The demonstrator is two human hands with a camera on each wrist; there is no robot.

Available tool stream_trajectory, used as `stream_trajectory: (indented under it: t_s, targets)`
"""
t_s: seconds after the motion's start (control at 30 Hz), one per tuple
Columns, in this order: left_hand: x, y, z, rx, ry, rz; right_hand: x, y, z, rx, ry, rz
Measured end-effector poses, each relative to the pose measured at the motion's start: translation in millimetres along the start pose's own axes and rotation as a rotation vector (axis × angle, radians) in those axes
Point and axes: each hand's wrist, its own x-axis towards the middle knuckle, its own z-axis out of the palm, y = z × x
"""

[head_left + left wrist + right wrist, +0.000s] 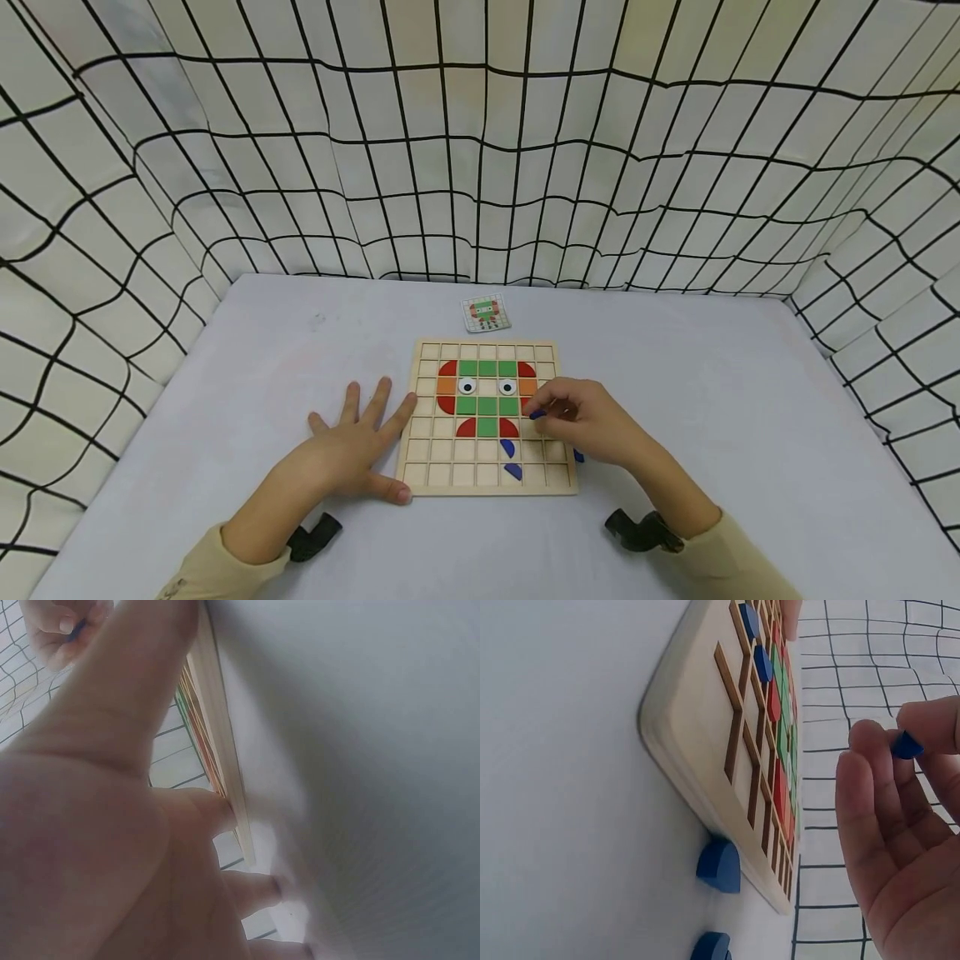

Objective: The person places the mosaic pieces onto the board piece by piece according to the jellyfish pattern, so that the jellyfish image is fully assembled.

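A wooden grid board [442, 475] lies flat on the table, with red, green and orange pieces and two googly-eye pieces [467, 386] set in its cells. Two blue half-round pieces [513, 472] sit in the lower rows. My left hand [348, 450] is spread on the table, its thumb and index fingertip at the board's left edge. Above the board's right side, my right hand [588, 417] pinches a small blue piece [907, 745] between thumb and fingertips. Beside the board's right edge, partly hidden by that hand in the head view, lie more blue pieces [719, 865].
A small picture card [486, 313] showing a similar coloured pattern lies behind the board. The table [712, 375] has a white cover, and white walls with a black grid net [487, 150] enclose it. Dark wrist devices [637, 531] sit by both sleeves.
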Motion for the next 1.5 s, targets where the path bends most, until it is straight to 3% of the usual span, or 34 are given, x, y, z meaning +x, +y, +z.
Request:
stream_trajectory:
  t_s: [0.67,0.93,1.03,1.17,1.5]
  targets:
    - [0.4,-2.1,1.5,-0.007,0.0,0.011,12,-7,25,0.068,-0.008,0.045]
    - [-0.2,-1.6,0.4,-0.011,0.005,0.02,17,-8,30,0.277,0.003,0.161]
    - [-0.7,-1.2,-0.7,-0.011,0.004,0.026,18,-9,31,0.3,-0.014,0.171]
    - [-1.1,-1.1,-0.8,-0.012,0.005,0.03,20,-9,34,0.255,-0.036,0.162]
    - [0.0,-2.4,-0.9,0.001,-0.005,0.026,29,-12,45,-0.007,-0.15,0.1]
